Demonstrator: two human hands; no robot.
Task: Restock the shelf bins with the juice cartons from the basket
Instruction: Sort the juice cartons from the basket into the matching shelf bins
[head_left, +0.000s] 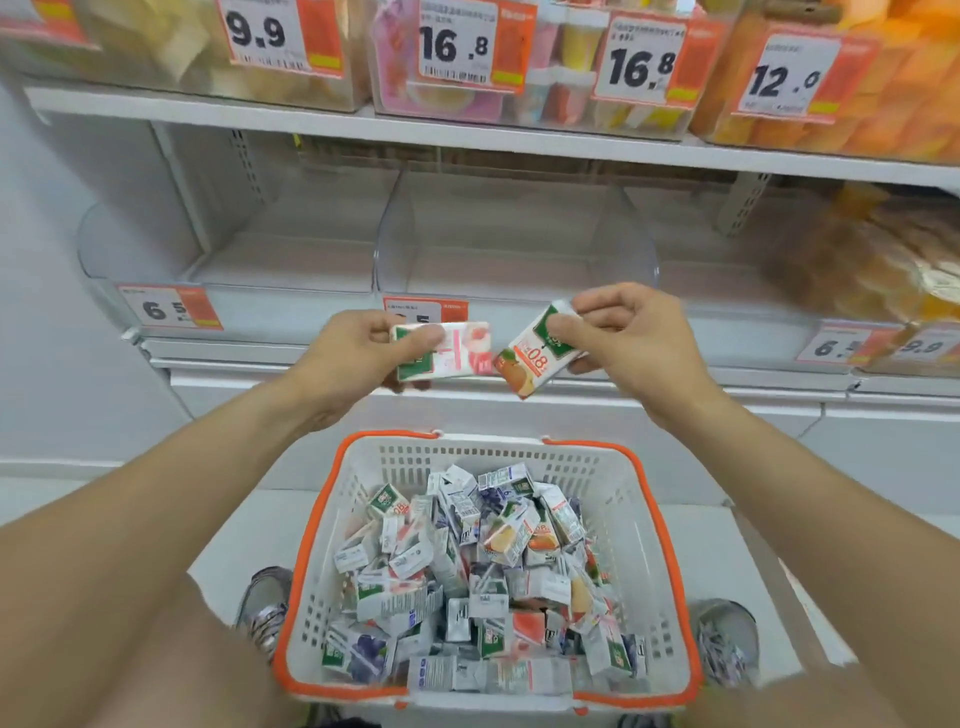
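My left hand (353, 358) pinches a pink peach juice carton (457, 351), held sideways in front of the middle shelf. Beside it, my right hand (631, 338) grips an orange juice carton (535, 353), tilted, by its top end. Both cartons hang above a white basket with an orange rim (660, 525) on the floor, which holds several mixed juice cartons (483, 571). Behind the hands stand two clear shelf bins, the left bin (228, 249) and the middle bin (519, 234); nothing shows inside them.
Above, a shelf (467, 130) carries clear bins of packaged snacks with price tags 9.9, 16.8 and 12.0. A bin of brown and orange packets (872, 265) sits at the right. My two shoes (265, 603) flank the basket on the floor.
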